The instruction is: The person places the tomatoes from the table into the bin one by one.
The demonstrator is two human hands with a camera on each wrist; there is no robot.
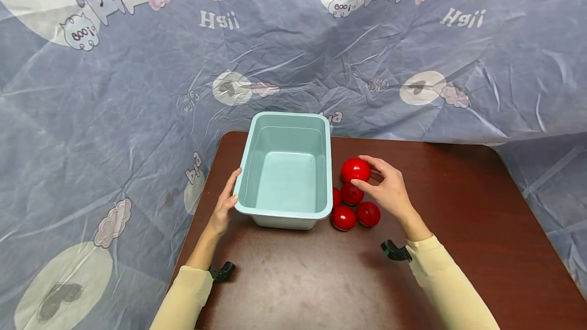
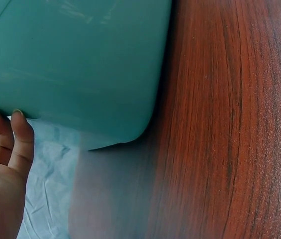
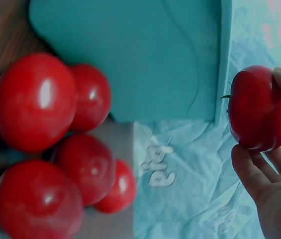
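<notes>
My right hand (image 1: 389, 187) holds a glossy red tomato (image 1: 355, 170) between thumb and fingers, above other tomatoes. A small green stem shows on this held tomato (image 3: 257, 109) in the right wrist view. Below it, several more red tomatoes (image 1: 343, 218) lie grouped on the table, close against the right side of a pale teal plastic bin (image 1: 290, 182). The bin stands upright with nothing inside. At its left side, my left hand (image 1: 223, 208) touches the rim with thumb and fingertips. Those fingertips (image 2: 17, 117) meet the rim's edge in the left wrist view.
The dark red-brown wooden table (image 1: 477, 208) extends to the right of the tomatoes and toward me. Behind and to the left hangs a wrinkled grey-blue printed cloth (image 1: 284, 39). A black band (image 1: 395, 251) sits at my right wrist, another (image 1: 222, 272) at my left.
</notes>
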